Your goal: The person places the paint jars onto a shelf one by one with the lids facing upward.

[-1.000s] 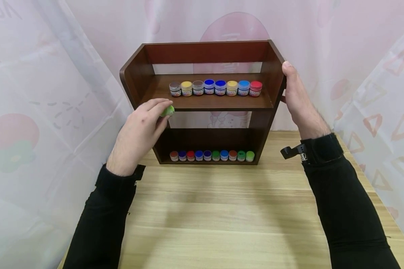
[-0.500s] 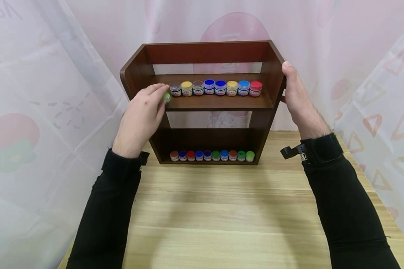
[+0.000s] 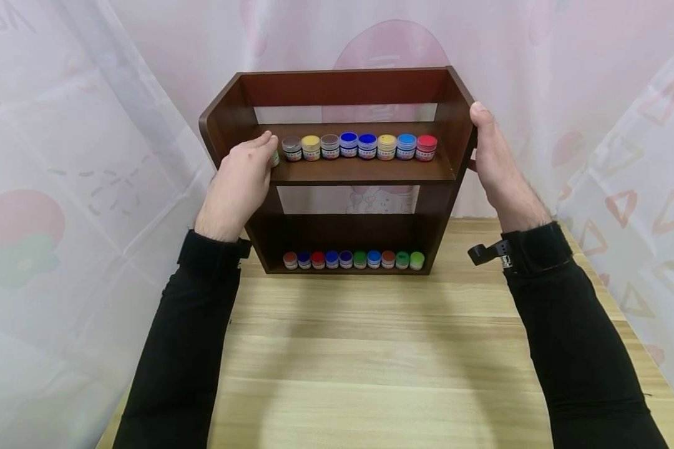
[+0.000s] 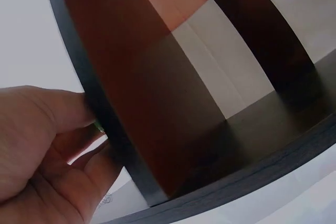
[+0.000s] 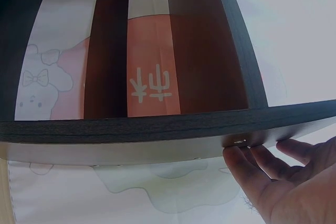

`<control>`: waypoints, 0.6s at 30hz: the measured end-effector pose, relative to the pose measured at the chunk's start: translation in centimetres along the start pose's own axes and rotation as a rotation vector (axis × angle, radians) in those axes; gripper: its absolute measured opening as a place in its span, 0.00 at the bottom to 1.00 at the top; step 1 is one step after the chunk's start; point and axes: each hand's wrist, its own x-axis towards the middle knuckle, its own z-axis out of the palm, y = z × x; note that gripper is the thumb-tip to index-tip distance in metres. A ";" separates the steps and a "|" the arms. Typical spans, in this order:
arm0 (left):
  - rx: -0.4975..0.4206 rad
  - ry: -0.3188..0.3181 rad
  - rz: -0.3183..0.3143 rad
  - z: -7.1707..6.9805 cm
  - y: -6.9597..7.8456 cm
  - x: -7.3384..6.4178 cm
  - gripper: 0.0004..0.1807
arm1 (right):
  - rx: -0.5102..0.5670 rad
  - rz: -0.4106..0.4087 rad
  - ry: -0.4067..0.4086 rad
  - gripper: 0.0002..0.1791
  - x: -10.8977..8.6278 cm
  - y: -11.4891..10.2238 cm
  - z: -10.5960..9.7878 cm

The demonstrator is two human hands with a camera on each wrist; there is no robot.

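In the head view, my left hand (image 3: 240, 171) pinches a small paint jar (image 3: 276, 159) at the left end of the upper board of a dark brown wooden shelf (image 3: 365, 181). Fingers cover most of this jar; a green bit of it (image 4: 100, 126) shows in the left wrist view. Right of it stands a row of paint jars (image 3: 367, 147) with grey, yellow, blue and red lids. My right hand (image 3: 500, 168) grips the shelf's right side panel, thumb at the front edge. In the right wrist view, its fingertips (image 5: 239, 163) touch the panel's outer face.
Another row of paint jars (image 3: 346, 259) lines the bottom board. The shelf stands at the back of a light wooden table (image 3: 371, 355). Printed pale curtains (image 3: 90, 156) hang behind and at both sides.
My left hand has moved up and slightly back with the green-lidded paint jar, from in front of the upper board to its left end. The right hand has stayed put.
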 end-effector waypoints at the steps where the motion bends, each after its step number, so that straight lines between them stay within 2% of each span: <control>1: 0.006 -0.002 -0.002 0.0 -0.1 0.2 0.22 | -0.003 0.002 0.001 0.36 0.0 0.0 0.0; 6: -0.004 0.010 -0.024 0.2 -0.2 0.9 0.19 | 0.001 0.003 0.001 0.36 0.0 0.0 0.0; 11: -0.052 0.011 -0.073 0.4 -0.1 1.3 0.23 | 0.008 0.003 0.004 0.36 0.0 0.0 0.0; 18: -0.051 -0.013 -0.072 0.8 -0.1 1.8 0.25 | 0.006 0.007 0.012 0.36 0.0 0.1 0.2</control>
